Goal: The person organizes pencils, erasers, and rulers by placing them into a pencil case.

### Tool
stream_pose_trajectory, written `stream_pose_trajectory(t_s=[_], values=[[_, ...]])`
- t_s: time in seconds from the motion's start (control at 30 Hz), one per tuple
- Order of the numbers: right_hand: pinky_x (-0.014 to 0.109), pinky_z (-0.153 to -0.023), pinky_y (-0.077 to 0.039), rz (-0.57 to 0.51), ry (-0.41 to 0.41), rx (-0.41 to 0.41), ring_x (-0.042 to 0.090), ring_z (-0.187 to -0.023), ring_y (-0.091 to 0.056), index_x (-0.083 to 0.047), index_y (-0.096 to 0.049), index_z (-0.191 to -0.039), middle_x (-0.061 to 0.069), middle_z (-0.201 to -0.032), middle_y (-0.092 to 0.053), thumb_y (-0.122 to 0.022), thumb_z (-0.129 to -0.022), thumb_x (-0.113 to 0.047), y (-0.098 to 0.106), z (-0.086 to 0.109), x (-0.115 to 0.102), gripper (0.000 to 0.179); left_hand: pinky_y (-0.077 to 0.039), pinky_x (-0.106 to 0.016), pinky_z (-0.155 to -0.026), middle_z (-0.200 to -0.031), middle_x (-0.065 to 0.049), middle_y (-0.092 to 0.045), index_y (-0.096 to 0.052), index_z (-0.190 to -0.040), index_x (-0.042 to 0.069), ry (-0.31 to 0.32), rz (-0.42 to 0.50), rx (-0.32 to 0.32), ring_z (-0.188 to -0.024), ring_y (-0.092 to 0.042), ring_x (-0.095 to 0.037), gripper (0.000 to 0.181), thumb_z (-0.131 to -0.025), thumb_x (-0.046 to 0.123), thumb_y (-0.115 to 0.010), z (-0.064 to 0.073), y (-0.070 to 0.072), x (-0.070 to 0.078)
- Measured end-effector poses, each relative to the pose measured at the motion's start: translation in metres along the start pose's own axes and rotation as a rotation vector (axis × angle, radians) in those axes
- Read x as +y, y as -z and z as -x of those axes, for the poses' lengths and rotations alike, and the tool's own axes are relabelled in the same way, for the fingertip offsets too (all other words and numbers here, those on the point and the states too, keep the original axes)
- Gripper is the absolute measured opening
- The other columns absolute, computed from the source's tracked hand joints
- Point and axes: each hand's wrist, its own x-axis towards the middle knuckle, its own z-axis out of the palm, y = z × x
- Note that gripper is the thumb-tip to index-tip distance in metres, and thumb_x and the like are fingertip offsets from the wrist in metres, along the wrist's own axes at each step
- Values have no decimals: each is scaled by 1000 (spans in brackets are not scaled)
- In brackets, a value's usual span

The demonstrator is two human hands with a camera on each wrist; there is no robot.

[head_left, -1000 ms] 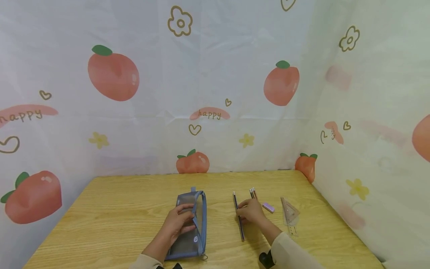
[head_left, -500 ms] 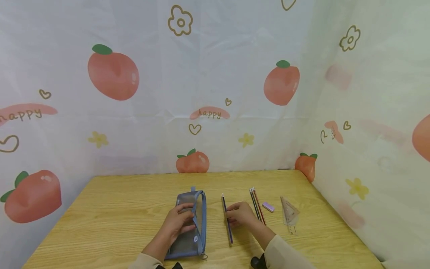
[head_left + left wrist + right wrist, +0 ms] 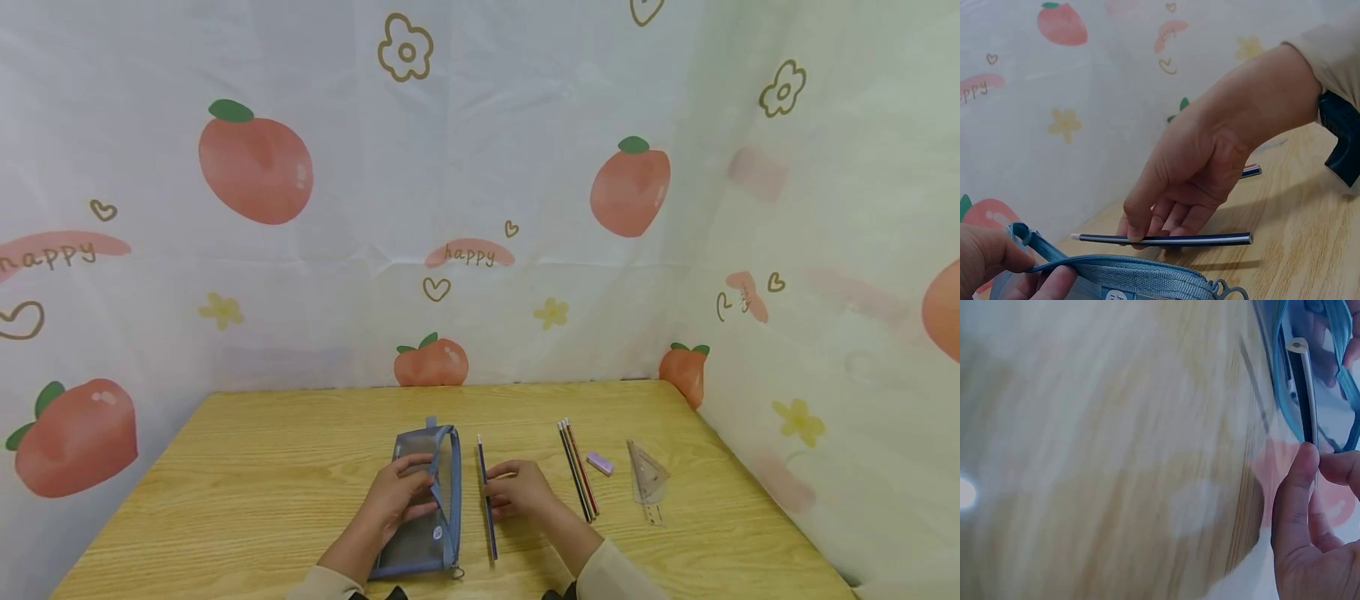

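pinching dark pencil [image 3: 491,525], r hand [image 3: 521,489] is nr pouch [image 3: 412,546] l hand [image 3: 401,490] pinches by its edge; r wrist view shows pencil's cored end [image 3: 1297,345], too small in head view.

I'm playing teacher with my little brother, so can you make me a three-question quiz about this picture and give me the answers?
1. Which grip pinches a dark blue pencil: A) left, B) right, or C) neither?
2. True or false: in the head view, the purple eraser lies between the other pencils and the clear triangle ruler.
3. What is the left grip touching?

Key:
1. B, the right grip.
2. True.
3. The blue zip pouch.
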Motion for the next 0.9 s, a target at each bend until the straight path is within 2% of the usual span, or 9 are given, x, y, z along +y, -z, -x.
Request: stream_pose_trajectory(t_s=[0.43, 0.9], values=[[38, -50, -55, -27, 34, -33, 18, -53, -59, 9, -59, -97, 15, -73, -64, -63, -72, 3, -21, 5, -2, 27, -56, -36, -67, -101, -16, -52, -46, -126, -2, 2, -6, 10, -80, -59, -19, 48, -79, 2, -55, 3, -1, 1], [34, -47, -55, -7, 48, -39, 16, -53, -59, 8, -57, -97, 13, -76, -64, -64, -72, 5, -30, 9, -6, 26, -56, -35, -67, -99, -15, -52, -46, -125, -2, 0, -3, 12, -80, -59, -19, 47, -79, 2, -54, 4, 0, 0]])
